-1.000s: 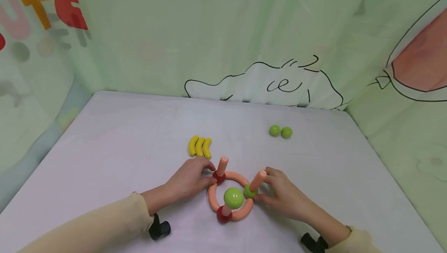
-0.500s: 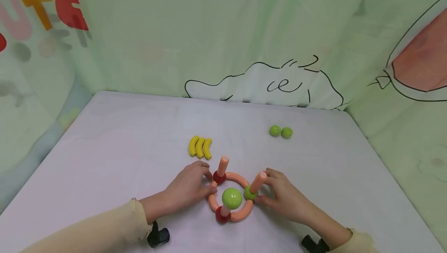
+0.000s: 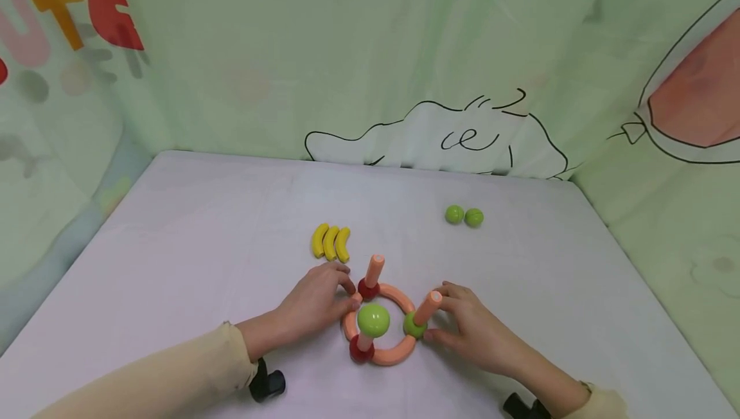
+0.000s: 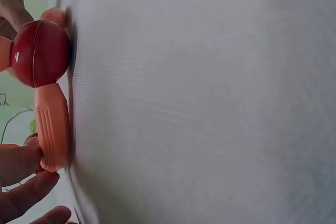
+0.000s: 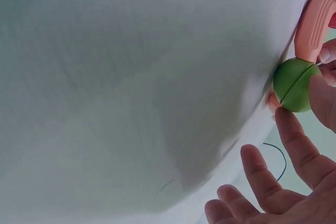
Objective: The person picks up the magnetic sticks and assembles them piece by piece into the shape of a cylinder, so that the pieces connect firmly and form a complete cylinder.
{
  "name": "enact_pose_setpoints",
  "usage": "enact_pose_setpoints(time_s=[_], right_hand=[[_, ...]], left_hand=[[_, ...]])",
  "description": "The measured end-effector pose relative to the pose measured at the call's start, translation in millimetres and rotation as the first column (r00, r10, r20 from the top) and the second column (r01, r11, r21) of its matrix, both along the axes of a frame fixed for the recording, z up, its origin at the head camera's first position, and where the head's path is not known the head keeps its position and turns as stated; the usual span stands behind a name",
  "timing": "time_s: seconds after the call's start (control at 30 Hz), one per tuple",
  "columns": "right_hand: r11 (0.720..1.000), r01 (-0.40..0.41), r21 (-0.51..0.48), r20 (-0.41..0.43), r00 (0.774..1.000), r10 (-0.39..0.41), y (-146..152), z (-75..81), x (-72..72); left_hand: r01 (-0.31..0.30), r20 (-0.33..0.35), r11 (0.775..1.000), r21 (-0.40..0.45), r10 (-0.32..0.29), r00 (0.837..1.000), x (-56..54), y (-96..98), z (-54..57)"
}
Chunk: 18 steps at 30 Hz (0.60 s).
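Observation:
A toy ring of curved orange pieces (image 3: 393, 356) joined by balls lies on the table. Orange sticks rise from a red ball (image 3: 369, 288) at its back, a green ball (image 3: 415, 325) at its right and another red ball (image 3: 361, 349) at its front. The front stick carries a bigger green ball (image 3: 374, 320). From the left, my left hand (image 3: 317, 300) pinches the curved orange piece (image 4: 53, 129) between thumb and finger close to the back red ball. My right hand (image 3: 476, 326) pinches the green ball (image 5: 295, 85) with thumb and index finger; its other fingers are spread.
Three small yellow toy bananas (image 3: 331, 243) lie side by side behind my left hand. Farther back on the right, two green balls (image 3: 464, 216) sit close together on the white table (image 3: 231, 213). Printed cloth (image 3: 260, 72) stands behind the table and at both sides.
The ring has turned a little clockwise as seen from above: its front red ball moved left, its back red ball moved right. Both hands have stayed at its sides.

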State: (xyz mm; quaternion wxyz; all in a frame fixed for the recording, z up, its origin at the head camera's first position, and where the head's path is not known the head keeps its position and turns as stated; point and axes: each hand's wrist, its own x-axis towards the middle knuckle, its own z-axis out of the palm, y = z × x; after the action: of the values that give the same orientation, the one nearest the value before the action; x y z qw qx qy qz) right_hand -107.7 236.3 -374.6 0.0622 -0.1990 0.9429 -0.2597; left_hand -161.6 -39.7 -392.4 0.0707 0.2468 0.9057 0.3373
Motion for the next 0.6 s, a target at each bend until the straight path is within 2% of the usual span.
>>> enact_pose_setpoints(time_s=[0.37,0.47,0.6], right_hand=[[0.997,-0.069,0.025,-0.034,0.997,0.070,2,2.2,0.8],[0.994,-0.102,0.046,-0.091,0.990,0.106,3,1.8,-3.9],[0.992,-0.100,0.077,-0.148,0.983,0.110,-1,1.5,-16.0]], left_hand=[[-0.013,0.065,0.999,-0.035,0.015,0.998,6.1,-5.6,1.9],[-0.003,0.056,0.999,-0.034,0.005,0.998,7.3,-5.8,2.0],[-0.002,0.056,1.000,-0.029,0.003,0.998,7.9,-5.3,2.2]])
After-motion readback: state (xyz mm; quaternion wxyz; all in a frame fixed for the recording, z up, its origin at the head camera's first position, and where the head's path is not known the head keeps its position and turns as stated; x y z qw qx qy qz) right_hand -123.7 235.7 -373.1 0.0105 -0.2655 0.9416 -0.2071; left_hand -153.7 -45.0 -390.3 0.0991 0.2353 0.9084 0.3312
